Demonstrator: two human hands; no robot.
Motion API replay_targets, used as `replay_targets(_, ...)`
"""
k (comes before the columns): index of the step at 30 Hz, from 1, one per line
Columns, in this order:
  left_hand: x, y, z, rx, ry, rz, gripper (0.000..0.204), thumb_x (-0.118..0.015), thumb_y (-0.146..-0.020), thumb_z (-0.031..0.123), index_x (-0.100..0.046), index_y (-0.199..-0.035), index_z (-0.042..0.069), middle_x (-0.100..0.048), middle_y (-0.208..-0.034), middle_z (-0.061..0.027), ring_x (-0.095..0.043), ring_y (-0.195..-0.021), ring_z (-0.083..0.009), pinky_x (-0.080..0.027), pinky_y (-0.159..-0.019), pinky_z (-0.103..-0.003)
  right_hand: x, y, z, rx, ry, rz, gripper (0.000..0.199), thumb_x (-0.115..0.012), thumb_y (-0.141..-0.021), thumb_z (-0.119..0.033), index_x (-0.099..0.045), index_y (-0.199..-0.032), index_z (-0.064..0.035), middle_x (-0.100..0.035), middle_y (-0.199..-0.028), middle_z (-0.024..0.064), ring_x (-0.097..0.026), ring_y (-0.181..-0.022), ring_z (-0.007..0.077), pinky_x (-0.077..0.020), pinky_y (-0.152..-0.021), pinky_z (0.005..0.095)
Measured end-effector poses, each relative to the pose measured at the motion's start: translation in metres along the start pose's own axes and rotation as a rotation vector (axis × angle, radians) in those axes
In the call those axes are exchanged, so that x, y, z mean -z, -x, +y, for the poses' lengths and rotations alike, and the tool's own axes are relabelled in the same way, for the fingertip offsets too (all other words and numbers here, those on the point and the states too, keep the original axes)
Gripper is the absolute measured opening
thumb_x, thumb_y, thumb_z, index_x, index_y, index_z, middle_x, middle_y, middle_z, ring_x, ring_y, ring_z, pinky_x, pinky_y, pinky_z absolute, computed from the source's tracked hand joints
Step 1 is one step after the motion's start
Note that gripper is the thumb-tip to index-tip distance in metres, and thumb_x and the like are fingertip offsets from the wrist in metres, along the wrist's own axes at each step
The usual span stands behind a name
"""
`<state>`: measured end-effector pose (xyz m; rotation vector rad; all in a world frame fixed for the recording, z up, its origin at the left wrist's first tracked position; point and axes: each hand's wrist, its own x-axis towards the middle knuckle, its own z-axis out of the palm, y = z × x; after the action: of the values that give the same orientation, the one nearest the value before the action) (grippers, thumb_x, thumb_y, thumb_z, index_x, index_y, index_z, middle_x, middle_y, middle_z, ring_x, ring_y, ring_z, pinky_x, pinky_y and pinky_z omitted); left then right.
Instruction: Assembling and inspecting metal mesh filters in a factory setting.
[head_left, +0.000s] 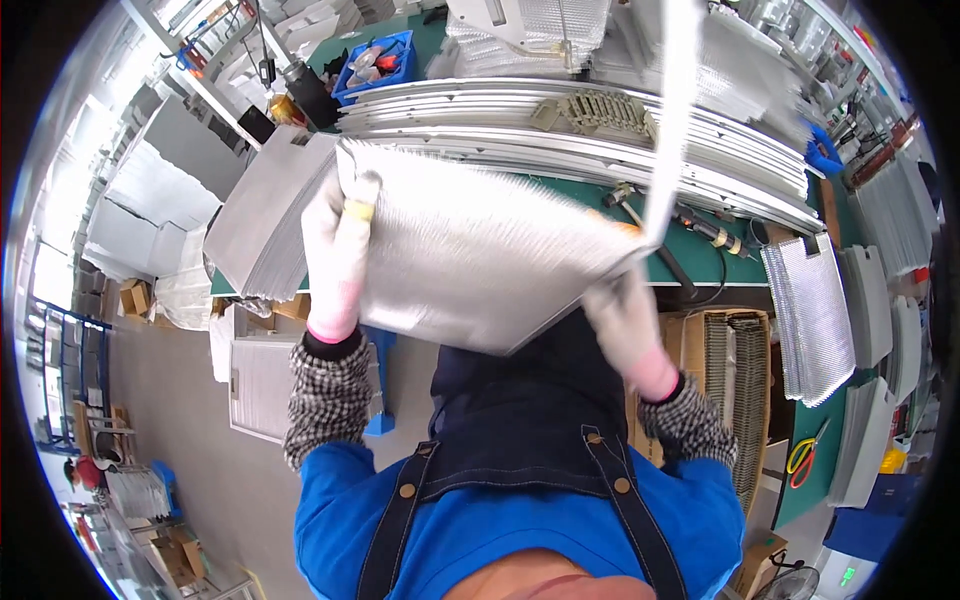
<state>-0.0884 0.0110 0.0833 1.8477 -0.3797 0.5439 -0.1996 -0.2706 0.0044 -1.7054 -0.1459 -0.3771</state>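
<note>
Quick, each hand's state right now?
Left hand: closed, holding the silvery sheet by its left edge.
Right hand: blurred, at the sheet's right side; whether it is open or closed cannot be told.

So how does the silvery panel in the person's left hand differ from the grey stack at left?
The silvery panel is held up, tilted, in the left hand; the grey stack rests on the green bench.
The panel's face looks bright and finely ridged; the stack's top looks plainer and duller.
Both are broad and flat-faced.

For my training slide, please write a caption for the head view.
Gloved left hand holding a silvery sheet, blurred right hand at its edge, before a green workbench.
</note>
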Motion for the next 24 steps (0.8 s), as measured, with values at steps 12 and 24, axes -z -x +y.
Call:
replay_targets(12,-0.094,-0.011,-0.029,-0.129,0.391,0.149,0.035,-0.052,-0.105,0.026,-0.059,-0.115,-0.006,-0.050,-0.078,0.0033,-0.039,-0.072,-0.0064,-0.036,-0.064,-0.023,0.051,-0.078,0.021,0.301,-0.278,0.303,0.032,-0.062,-0.099,-0.020,-0.060,-0.122,0.0027,-0.063,-0.098,-0.0022,-0.053,-0.085,0.0056,-0.0436,-0.079,0.0228)
replay_targets(24,-0.056,0.026,-0.033,-0.251,-0.272,0.096,0.062,-0.077,-0.081,0.010,-0.050,-0.136,0.001,-0.056,-0.130,-0.0165,-0.053,-0.120,-0.0290,-0.043,-0.102,-0.036,0.026,-0.092,0.046,-0.179,0.030,-0.040,0.038,-0.070,-0.091,-0.025,-0.059,-0.115,0.0025,-0.046,-0.075,-0.0050,-0.041,-0.066,0.0056,-0.0348,-0.059,0.0208)
